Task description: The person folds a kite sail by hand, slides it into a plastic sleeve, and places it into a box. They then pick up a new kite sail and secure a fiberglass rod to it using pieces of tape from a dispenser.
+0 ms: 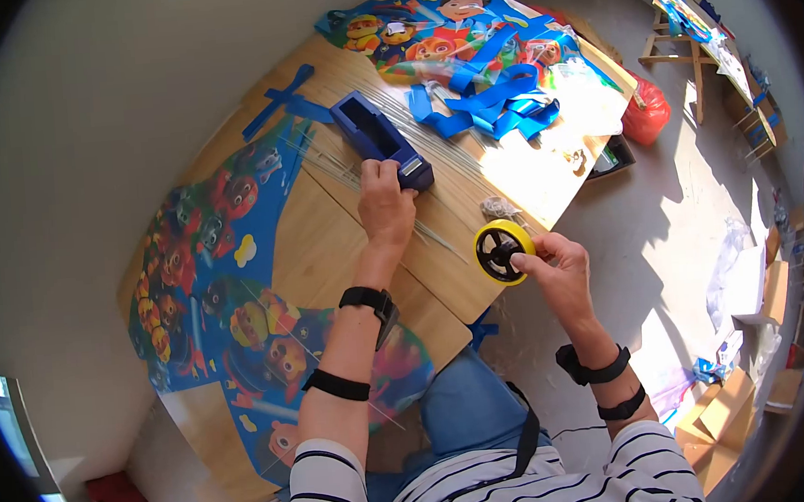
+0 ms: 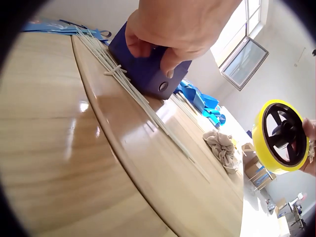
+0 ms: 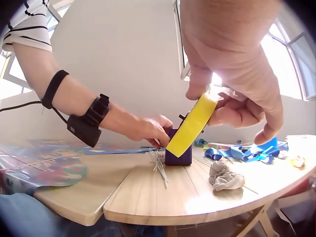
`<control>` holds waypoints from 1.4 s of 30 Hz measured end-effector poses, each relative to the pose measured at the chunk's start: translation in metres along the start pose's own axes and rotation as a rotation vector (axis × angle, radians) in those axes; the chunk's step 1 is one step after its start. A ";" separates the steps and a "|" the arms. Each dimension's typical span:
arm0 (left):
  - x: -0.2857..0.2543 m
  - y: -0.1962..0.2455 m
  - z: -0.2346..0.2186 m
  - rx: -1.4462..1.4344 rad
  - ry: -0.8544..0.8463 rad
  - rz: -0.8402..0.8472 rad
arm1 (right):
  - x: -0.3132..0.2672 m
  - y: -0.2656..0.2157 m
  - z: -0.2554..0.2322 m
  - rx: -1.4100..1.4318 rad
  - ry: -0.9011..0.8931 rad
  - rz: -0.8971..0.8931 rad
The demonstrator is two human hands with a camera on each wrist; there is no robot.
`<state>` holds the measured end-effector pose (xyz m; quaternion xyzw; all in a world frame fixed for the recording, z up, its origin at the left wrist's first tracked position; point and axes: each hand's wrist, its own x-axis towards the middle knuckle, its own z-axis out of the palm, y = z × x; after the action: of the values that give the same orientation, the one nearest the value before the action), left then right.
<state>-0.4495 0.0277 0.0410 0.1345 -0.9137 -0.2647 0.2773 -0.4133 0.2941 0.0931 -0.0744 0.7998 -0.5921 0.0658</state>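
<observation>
A dark blue tape dispenser (image 1: 373, 130) lies on the wooden table, its long hollow facing up. My left hand (image 1: 386, 207) grips its near end, thumb and fingers over the sides, as the left wrist view also shows. Off the table's right edge, my right hand (image 1: 564, 272) holds a roll of yellow tape (image 2: 260, 143) by its side, between thumb and fingers. The roll has a black spoked hub (image 2: 284, 133). Crinkled clear film (image 3: 217, 93) shows by the right fingers in the right wrist view. The roll is apart from the dispenser.
Thin pale sticks (image 2: 148, 109) lie beside and under the dispenser. A crumpled beige cloth (image 3: 225, 177) sits near the table edge. Blue ribbon (image 1: 495, 109) is heaped at the back, by cartoon-printed sheets (image 1: 232, 225). A red bag (image 1: 646, 111) and cardboard boxes (image 1: 723, 420) stand on the floor.
</observation>
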 end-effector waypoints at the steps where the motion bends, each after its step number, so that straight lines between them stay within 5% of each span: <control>1: 0.001 -0.001 0.001 -0.001 -0.009 -0.021 | 0.002 0.003 0.000 -0.003 -0.002 0.006; 10: -0.012 0.005 0.002 -0.045 -0.011 0.056 | 0.030 -0.015 0.004 0.093 0.039 -0.012; 17: -0.067 0.048 -0.002 -0.126 -0.097 0.060 | 0.072 -0.040 0.042 0.105 0.055 -0.240; 21: -0.083 0.060 -0.023 -0.208 -0.226 -0.010 | 0.100 -0.042 0.075 -0.134 0.070 -0.403; 34: -0.105 -0.062 -0.134 -0.031 -0.130 -0.266 | 0.128 -0.054 0.031 0.052 0.290 -0.421; 42: -0.064 -0.044 -0.142 0.040 -0.143 -0.182 | 0.120 -0.048 0.064 -0.079 0.109 -0.477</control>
<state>-0.3113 -0.0417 0.0884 0.2030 -0.9204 -0.2793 0.1835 -0.5166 0.1966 0.1182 -0.2314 0.7844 -0.5624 -0.1220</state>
